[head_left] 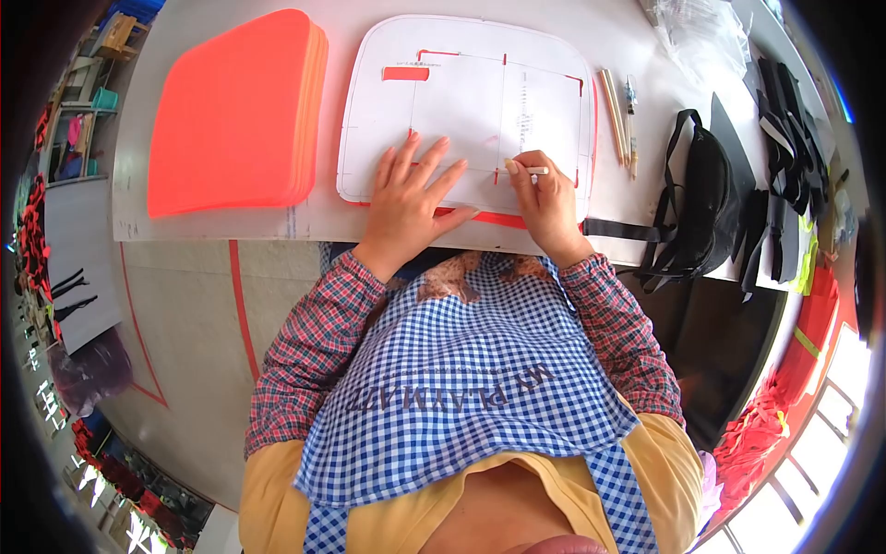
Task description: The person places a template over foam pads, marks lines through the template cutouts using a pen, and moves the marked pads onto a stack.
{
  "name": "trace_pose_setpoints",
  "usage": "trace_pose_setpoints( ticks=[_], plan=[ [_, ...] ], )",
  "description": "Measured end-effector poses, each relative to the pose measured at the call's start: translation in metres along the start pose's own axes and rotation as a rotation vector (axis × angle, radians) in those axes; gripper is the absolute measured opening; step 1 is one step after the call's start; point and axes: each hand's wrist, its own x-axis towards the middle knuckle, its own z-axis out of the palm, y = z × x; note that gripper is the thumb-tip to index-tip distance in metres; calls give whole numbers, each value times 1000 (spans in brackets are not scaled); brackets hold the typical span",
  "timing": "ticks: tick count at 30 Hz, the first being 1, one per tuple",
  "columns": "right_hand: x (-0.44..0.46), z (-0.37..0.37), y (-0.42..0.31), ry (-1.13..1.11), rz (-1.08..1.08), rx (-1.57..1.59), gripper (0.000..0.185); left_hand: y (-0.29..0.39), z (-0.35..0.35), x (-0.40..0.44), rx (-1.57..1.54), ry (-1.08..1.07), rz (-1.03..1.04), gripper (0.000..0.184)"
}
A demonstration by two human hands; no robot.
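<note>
A white template sheet (461, 102) with rounded corners lies on the table, with narrow cut slots and pencil-thin lines across it. Red material (498, 219) shows along its near edge and through the slots. My left hand (406, 198) rests flat on the template's near left part, fingers spread. In my right hand (551, 203) a short whitish marking pencil (535, 171) is pinched, beside a slot at the near right of the sheet. Whether its tip touches the sheet is hidden by my fingers. To the left lies a stack of orange-red panels (235, 120).
Several pens and pencils (614, 115) lie right of the template. Farther right are a black pouch with straps (701, 203), black strips (784, 138) and a clear plastic bag (706, 37). The table's (185, 228) near edge runs just in front of my apron (461, 369).
</note>
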Motion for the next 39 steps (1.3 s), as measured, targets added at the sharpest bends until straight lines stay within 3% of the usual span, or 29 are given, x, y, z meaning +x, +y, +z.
trace_pose_setpoints(
  ticks=[3,6,9,11,16,22,25,39],
  plan=[
    [-1,-3,-2,-83,11,-11,16,0,-1,0,-5,-1,1,58],
    [5,-6,5,-130,197,125,21,0,-2,2,-15,-3,-1,58],
    [26,-9,15,52,352,474,27,-1,-1,1,-20,-6,-1,58],
    [53,-19,33,244,307,542,31,-1,0,1,-28,-1,3,58],
    [104,-46,67,510,283,318,33,0,-2,1,-26,-19,-4,58],
    [116,-49,64,470,378,129,36,1,-3,1,-27,-32,-12,59],
    [120,-47,75,458,305,-51,35,1,-4,1,-29,-36,-16,58],
    [118,-45,84,486,198,-146,30,2,-3,-1,-10,-28,-16,58]
  ],
)
